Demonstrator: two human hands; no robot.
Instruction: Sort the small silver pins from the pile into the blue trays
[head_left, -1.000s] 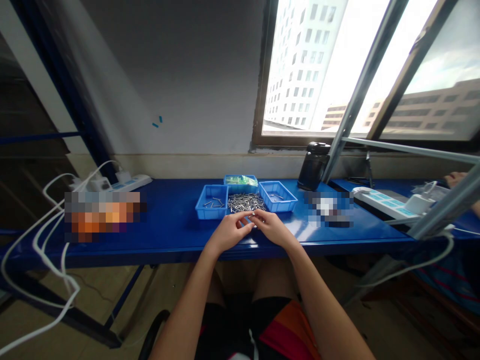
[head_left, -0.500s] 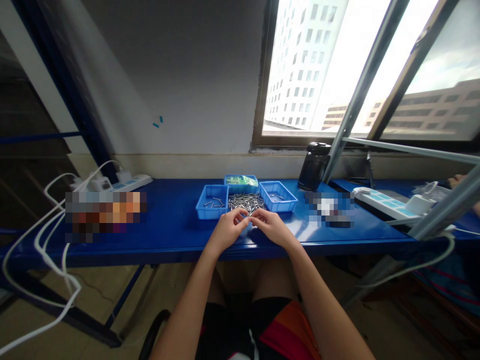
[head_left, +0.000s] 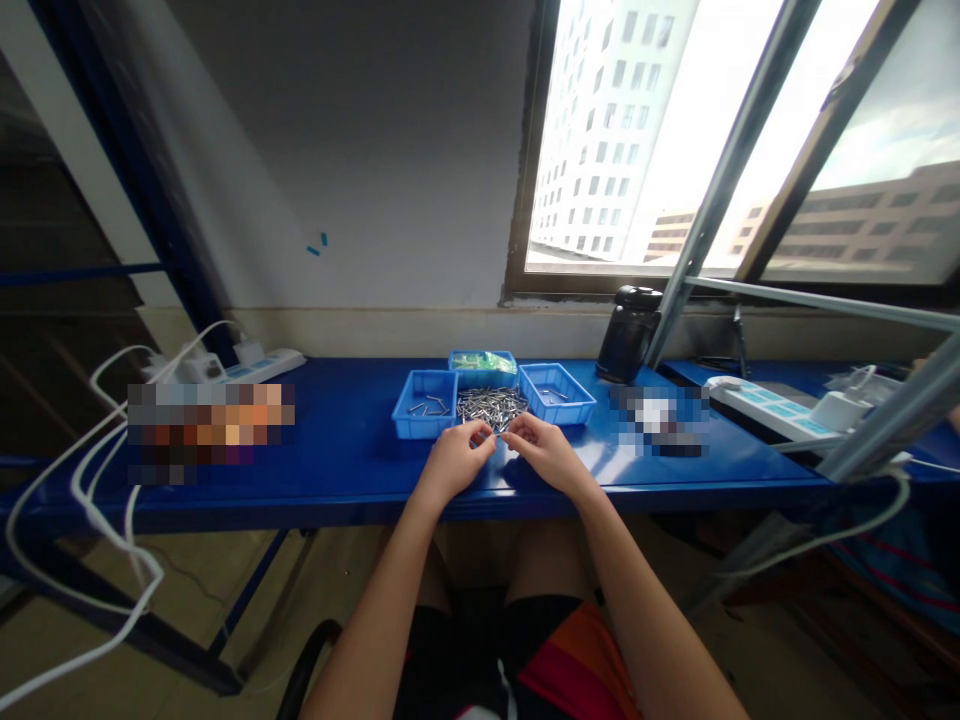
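A pile of small metal pieces (head_left: 491, 405) lies on the blue table (head_left: 330, 440) just beyond my hands. My left hand (head_left: 461, 458) and my right hand (head_left: 536, 448) are at the pile's near edge, fingertips close together. Both are pinched; a tiny item seems to be between them, too small to name. Left of the pile stands a blue tray (head_left: 425, 425) with a few metal pieces. The blue tray (head_left: 559, 412) on the right also holds a few. Behind the pile, a third blue tray (head_left: 461, 378) contains a green plastic packet (head_left: 487, 363).
A black container (head_left: 628, 335) stands at the back right, near a metal post. Power strips lie at the right (head_left: 772, 408) and the back left (head_left: 270, 365), with white cables hanging over the left side. Blurred items sit on both sides of the table.
The fingertips of my two hands have moved slightly apart. At the far right edge, another person's hand has mostly gone out of view.
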